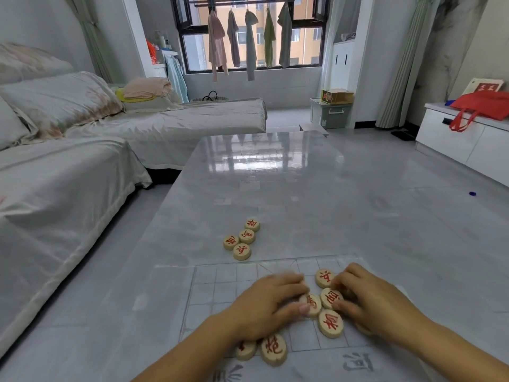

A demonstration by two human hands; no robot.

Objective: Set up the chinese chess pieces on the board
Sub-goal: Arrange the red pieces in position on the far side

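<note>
Right hand (369, 296) fingers curl around one xiangqi piece (329, 297). The left hand (270, 301), blurred, covers a second piece (313, 305), grip unclear. Both are on the clear printed board (214, 288). Four loose pieces (241, 239) sit beyond it on the glossy grey table (303, 202), with a sofa (68, 175) to the left and a window (253, 31) ahead.

Blurred fingertips (289, 279) of the left hand (264, 307); a piece (245, 350) half under its wrist; board (209, 285) cut off below.
</note>
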